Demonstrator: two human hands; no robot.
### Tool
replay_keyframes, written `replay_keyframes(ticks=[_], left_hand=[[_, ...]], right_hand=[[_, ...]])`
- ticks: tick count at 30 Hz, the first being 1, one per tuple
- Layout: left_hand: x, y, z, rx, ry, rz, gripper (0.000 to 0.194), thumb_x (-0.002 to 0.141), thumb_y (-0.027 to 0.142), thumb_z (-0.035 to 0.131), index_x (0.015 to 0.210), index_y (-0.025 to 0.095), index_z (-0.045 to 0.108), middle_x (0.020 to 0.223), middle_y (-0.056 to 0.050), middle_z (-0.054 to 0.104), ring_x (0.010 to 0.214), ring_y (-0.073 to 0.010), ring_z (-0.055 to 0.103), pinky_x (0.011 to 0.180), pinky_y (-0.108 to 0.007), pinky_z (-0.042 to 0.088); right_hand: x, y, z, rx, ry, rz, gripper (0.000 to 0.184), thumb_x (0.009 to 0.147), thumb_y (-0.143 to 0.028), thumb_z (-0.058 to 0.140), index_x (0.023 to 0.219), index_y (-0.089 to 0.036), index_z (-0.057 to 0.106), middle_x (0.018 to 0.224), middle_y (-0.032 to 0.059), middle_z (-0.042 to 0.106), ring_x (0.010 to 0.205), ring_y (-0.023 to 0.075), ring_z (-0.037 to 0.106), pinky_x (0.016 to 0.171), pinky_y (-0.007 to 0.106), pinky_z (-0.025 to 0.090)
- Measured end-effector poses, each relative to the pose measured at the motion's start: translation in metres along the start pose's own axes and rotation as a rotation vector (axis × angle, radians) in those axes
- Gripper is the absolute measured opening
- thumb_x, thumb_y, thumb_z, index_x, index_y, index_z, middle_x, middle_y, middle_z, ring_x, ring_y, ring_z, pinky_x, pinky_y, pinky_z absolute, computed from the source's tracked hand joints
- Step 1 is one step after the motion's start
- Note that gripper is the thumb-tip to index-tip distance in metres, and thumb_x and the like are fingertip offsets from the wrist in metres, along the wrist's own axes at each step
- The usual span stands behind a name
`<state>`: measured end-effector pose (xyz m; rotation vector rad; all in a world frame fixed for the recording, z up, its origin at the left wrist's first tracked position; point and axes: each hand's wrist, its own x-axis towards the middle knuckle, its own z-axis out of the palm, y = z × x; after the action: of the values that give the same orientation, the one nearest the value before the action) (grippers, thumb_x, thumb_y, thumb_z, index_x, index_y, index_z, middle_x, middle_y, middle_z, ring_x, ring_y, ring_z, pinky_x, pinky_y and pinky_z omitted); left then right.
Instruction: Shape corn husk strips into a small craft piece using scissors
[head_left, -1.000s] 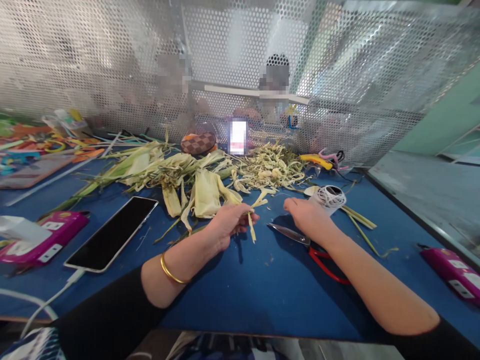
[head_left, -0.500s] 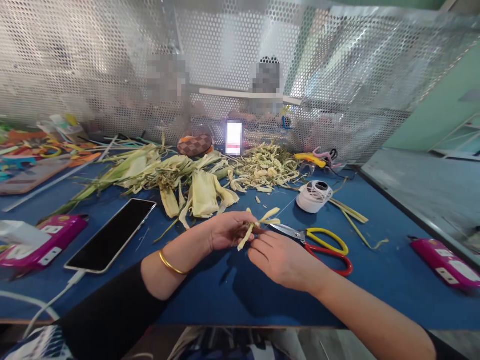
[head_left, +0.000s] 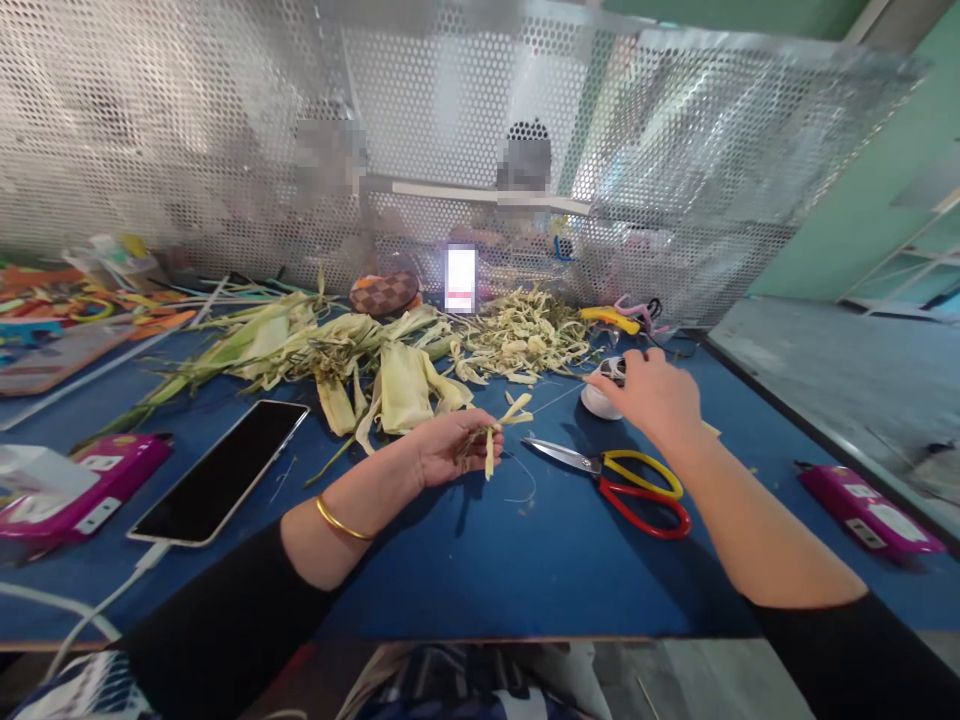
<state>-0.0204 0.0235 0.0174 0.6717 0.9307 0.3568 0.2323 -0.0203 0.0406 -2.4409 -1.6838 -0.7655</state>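
Note:
My left hand (head_left: 459,447) is closed around a small bundle of corn husk strips (head_left: 513,411), with the pale ends splayed out past the fingertips. A fine thread runs from near the bundle to a spool of white thread (head_left: 598,402) on the table. My right hand (head_left: 661,396) has its thumb and fingers around that spool and hides its right side. Between the hands and a little nearer lie scissors (head_left: 568,456) with one yellow and one red handle, their blades slightly apart. A loose thread end curls on the blue table below my left hand.
Behind my left hand lie wide corn husks (head_left: 405,388) and a heap of husk shreds (head_left: 525,335). A phone (head_left: 221,470) on a cable and a magenta pack (head_left: 112,485) are at left, another pack (head_left: 862,510) at right. A perforated screen (head_left: 427,90) stands behind.
My right hand has left the husk strips and moved right and away from me to the thread spool. The left hand keeps hold of the strips. The scissors' blades are now uncovered.

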Motion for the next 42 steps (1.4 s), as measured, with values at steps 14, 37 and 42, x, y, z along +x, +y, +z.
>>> replay_keyframes(ticks=[14, 37, 42], left_hand=[[0.001, 0.001, -0.001, -0.027, 0.03, 0.02, 0.019, 0.083, 0.01, 0.049, 0.067, 0.009, 0.058, 0.055, -0.003, 0.062, 0.044, -0.0097, 0.058, 0.05, -0.019, 0.054], [-0.001, -0.003, 0.003, 0.001, 0.089, 0.079, 0.016, 0.084, 0.011, 0.05, 0.07, 0.01, 0.059, 0.056, -0.003, 0.063, 0.048, -0.0093, 0.059, 0.053, -0.019, 0.053], [-0.002, -0.004, 0.004, -0.008, 0.094, 0.08, 0.017, 0.084, 0.011, 0.05, 0.069, 0.011, 0.059, 0.056, -0.002, 0.063, 0.047, -0.0095, 0.06, 0.051, -0.018, 0.053]], right_hand=[[-0.1, 0.027, 0.003, 0.248, -0.211, -0.342, 0.03, 0.085, -0.032, 0.047, 0.109, -0.018, 0.058, 0.095, 0.0108, 0.065, 0.079, 0.0253, 0.063, 0.07, 0.036, 0.048], [-0.102, 0.026, -0.03, 1.456, -1.132, 0.165, 0.052, 0.066, -0.056, 0.071, 0.099, -0.017, 0.057, 0.075, -0.0018, 0.053, 0.051, 0.0068, 0.045, 0.049, 0.022, 0.042], [-0.097, 0.014, -0.04, 1.571, -1.143, 0.315, 0.047, 0.058, -0.05, 0.077, 0.09, -0.02, 0.061, 0.079, 0.0005, 0.06, 0.052, 0.0092, 0.055, 0.062, 0.03, 0.053]])
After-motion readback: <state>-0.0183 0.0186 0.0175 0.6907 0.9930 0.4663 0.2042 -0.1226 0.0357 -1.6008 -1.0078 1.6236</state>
